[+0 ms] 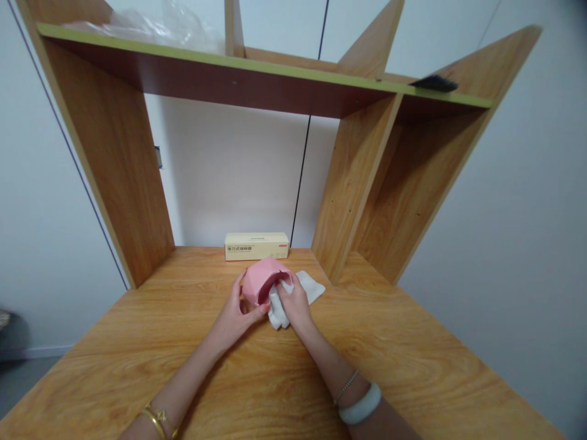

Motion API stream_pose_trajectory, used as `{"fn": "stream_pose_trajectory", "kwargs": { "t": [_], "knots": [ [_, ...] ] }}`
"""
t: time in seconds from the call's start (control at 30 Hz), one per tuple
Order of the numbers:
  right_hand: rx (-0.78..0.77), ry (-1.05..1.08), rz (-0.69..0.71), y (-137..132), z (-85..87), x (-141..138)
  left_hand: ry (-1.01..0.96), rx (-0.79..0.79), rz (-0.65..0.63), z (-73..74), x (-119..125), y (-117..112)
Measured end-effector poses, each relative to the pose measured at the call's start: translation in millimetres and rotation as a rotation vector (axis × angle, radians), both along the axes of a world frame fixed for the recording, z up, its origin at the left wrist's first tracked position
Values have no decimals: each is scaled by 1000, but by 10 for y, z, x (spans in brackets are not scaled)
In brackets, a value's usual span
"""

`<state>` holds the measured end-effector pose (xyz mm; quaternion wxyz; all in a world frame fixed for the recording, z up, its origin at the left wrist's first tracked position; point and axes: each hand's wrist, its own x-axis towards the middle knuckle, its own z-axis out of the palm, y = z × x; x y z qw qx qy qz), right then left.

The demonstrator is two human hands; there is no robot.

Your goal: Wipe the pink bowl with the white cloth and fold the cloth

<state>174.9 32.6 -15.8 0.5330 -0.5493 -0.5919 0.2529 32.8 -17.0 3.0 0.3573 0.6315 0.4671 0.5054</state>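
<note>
white cloth [310, 286] pressed into pink bowl [262, 278]

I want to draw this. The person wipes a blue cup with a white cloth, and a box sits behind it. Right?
Not quite: the head view shows the cup is pink, not blue. The left hand holds it, the right hand pushes the white cloth into it, and the box does sit behind it.
</note>
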Motion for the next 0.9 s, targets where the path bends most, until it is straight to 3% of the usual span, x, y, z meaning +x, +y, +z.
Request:
{"fn": "stream_pose_trajectory", "kwargs": {
  "t": [0.1, 0.17, 0.43, 0.53, 0.7, 0.9],
  "knots": [
    [14, 85, 57, 30, -38, -55, -35, 48, -2, 28, 47, -29],
    [14, 53, 20, 30, -29, -66, -36, 54, 46, 51, 52, -38],
    [8, -460, -123, -99, 204, 103, 188, 96, 112, 62, -24, -35],
    [25, -527, -126, -103, 215, 140, 267, 134, 115, 65, -21, -58],
    [20, -297, -9, -80, 150, 115, 260, 146, 102, 56, -39, -51],
    [43, 134, 30, -32, 59, 0, -44, 86, 43, 4, 2, -39]
  ]
}}
